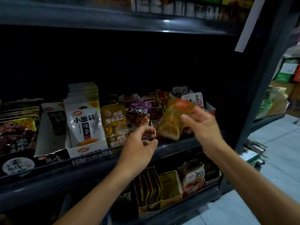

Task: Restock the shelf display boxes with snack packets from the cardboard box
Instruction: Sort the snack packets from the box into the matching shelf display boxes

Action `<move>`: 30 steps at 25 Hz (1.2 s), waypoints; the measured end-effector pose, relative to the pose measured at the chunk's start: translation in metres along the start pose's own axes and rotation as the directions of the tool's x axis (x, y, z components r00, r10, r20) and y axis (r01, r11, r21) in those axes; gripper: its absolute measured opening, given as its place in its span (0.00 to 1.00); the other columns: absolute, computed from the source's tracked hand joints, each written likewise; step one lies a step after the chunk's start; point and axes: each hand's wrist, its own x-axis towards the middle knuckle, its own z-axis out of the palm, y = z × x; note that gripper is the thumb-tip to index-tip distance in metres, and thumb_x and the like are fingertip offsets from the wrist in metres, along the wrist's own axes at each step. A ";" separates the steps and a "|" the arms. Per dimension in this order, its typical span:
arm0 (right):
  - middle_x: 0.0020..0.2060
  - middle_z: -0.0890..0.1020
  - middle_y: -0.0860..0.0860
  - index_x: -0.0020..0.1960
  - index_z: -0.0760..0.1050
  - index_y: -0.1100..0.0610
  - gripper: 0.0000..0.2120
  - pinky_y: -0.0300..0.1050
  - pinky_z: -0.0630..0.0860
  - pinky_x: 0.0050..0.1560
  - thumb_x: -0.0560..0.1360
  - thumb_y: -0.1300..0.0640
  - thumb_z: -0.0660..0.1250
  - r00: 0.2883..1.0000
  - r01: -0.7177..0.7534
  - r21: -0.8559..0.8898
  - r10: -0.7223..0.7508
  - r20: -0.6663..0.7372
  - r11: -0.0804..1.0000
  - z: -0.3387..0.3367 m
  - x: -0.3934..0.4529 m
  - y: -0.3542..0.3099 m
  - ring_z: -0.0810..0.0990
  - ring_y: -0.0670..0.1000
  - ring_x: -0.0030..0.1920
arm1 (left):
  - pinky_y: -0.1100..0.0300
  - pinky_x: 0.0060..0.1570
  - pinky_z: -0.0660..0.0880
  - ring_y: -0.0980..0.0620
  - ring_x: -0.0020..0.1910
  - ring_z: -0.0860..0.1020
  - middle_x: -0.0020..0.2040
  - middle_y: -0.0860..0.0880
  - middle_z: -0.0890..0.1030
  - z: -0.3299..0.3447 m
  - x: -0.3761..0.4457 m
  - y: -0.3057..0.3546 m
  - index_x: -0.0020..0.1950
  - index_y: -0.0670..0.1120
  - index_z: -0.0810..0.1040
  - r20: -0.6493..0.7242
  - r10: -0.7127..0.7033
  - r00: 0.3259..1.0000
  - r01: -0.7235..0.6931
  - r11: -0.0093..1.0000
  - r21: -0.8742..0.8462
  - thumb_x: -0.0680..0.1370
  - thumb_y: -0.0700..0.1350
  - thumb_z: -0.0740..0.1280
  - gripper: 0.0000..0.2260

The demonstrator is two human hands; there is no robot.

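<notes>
My right hand (203,127) grips a clear orange snack packet (172,117) and holds it tilted in front of the middle shelf, near the display boxes at the right. My left hand (139,143) pinches the front edge of a display box (151,129) that holds brown packets (138,118). Further display boxes line this shelf: white packets (84,120), yellow packets (115,122), red packets (152,109). The cardboard box is out of sight.
The dark shelf rail (97,154) runs along the front of the middle shelf. Below it, a lower shelf carries yellow boxes (170,187) and packets (193,174). A black upright post (259,88) stands at the right, with tiled floor (276,168) and stacked goods (272,103) beyond.
</notes>
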 end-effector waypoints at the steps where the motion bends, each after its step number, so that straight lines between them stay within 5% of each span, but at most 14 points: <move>1: 0.46 0.86 0.48 0.53 0.79 0.53 0.08 0.43 0.79 0.47 0.78 0.63 0.67 0.994 0.025 0.037 -0.020 -0.111 0.999 -0.017 0.014 0.003 0.83 0.49 0.47 | 0.60 0.55 0.75 0.57 0.55 0.77 0.58 0.56 0.79 0.009 0.010 -0.001 0.61 0.55 0.77 0.034 0.094 0.995 -0.099 0.976 0.194 0.80 0.45 0.67 0.10; 4: 0.48 0.85 0.50 0.52 0.77 0.52 0.08 0.48 0.79 0.51 0.78 0.64 0.67 0.978 0.061 -0.088 -0.078 -0.194 0.994 -0.046 0.051 0.019 0.83 0.51 0.50 | 0.52 0.67 0.61 0.50 0.67 0.67 0.69 0.53 0.73 0.041 0.043 -0.003 0.71 0.52 0.70 0.271 0.338 0.901 -0.430 0.616 0.660 0.80 0.47 0.63 0.19; 6: 0.52 0.83 0.54 0.55 0.77 0.54 0.08 0.48 0.79 0.56 0.79 0.64 0.65 0.986 0.083 -0.224 -0.112 -0.124 0.971 -0.048 0.065 0.031 0.82 0.52 0.55 | 0.47 0.67 0.60 0.45 0.69 0.64 0.73 0.49 0.69 0.060 0.068 -0.003 0.75 0.51 0.65 0.335 0.322 0.885 -0.449 0.406 0.796 0.78 0.47 0.63 0.24; 10: 0.46 0.81 0.41 0.47 0.76 0.44 0.14 0.33 0.78 0.47 0.79 0.65 0.66 0.989 0.137 -0.367 -0.148 -0.002 0.920 -0.048 0.070 0.050 0.81 0.42 0.48 | 0.40 0.67 0.60 0.37 0.69 0.64 0.74 0.42 0.62 0.085 0.093 -0.008 0.75 0.49 0.66 0.357 0.199 0.913 -0.403 0.292 0.867 0.74 0.49 0.68 0.29; 14: 0.48 0.81 0.45 0.55 0.76 0.55 0.08 0.30 0.75 0.39 0.79 0.64 0.65 0.991 0.022 -0.318 -0.062 -0.116 0.948 -0.048 0.066 0.053 0.80 0.42 0.45 | 0.40 0.68 0.61 0.38 0.69 0.62 0.74 0.43 0.59 0.086 0.100 -0.012 0.72 0.46 0.71 0.308 0.174 0.935 -0.352 0.365 0.862 0.72 0.48 0.69 0.28; 17: 0.43 0.80 0.47 0.47 0.75 0.53 0.10 0.39 0.76 0.44 0.77 0.67 0.60 0.943 -0.020 0.015 0.024 -0.331 1.000 -0.052 0.060 0.035 0.80 0.46 0.46 | 0.43 0.65 0.63 0.39 0.67 0.62 0.69 0.44 0.62 0.084 0.109 -0.011 0.67 0.45 0.74 0.274 0.199 0.941 -0.336 0.462 0.821 0.73 0.50 0.70 0.24; 20: 0.36 0.77 0.48 0.39 0.71 0.53 0.13 0.40 0.76 0.33 0.72 0.69 0.56 0.887 -0.158 0.125 0.197 -0.418 0.979 -0.056 0.053 0.034 0.80 0.49 0.39 | 0.44 0.65 0.63 0.41 0.68 0.63 0.68 0.44 0.64 0.086 0.119 -0.007 0.64 0.46 0.77 0.208 0.158 0.965 -0.261 0.589 0.764 0.76 0.57 0.66 0.21; 26: 0.22 0.72 0.47 0.33 0.68 0.55 0.14 0.32 0.64 0.19 0.73 0.69 0.54 0.841 -0.298 0.162 0.339 -0.421 0.941 -0.049 0.029 0.045 0.72 0.45 0.23 | 0.43 0.67 0.63 0.37 0.70 0.62 0.73 0.40 0.62 0.098 0.121 -0.004 0.62 0.43 0.79 0.139 0.167 0.976 -0.210 0.563 0.799 0.75 0.44 0.68 0.16; 30: 0.28 0.70 0.52 0.39 0.75 0.55 0.13 0.37 0.61 0.22 0.77 0.51 0.59 0.826 -0.469 0.094 0.474 -0.306 0.878 -0.045 0.023 0.057 0.65 0.49 0.24 | 0.44 0.65 0.68 0.39 0.67 0.65 0.68 0.41 0.65 0.100 0.122 0.001 0.59 0.43 0.79 0.054 0.327 0.943 -0.276 0.683 0.676 0.77 0.42 0.68 0.12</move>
